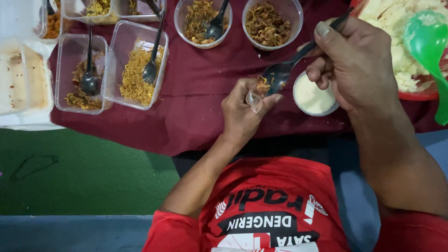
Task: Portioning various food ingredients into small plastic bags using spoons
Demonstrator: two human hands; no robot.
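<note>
My left hand (pixel 242 112) pinches a small clear plastic packet (pixel 255 99) with a bit of brown shredded food at its mouth. My right hand (pixel 354 65) grips a black plastic spoon (pixel 280 73) whose bowl rests right at the packet's opening. Just right of the packet, below my right hand's fingers, stands a small round cup of white food (pixel 311 96). Everything lies over a maroon cloth (pixel 200 98).
Two round bowls of fried shredded food (pixel 201 18) (pixel 271 23) stand at the back, one with a black spoon. Rectangular clear tubs (pixel 135 65) (pixel 83 74) with noodles and spoons are at the left. A red basin of white rice (pixel 415 95) with a green ladle (pixel 431 51) is at the right.
</note>
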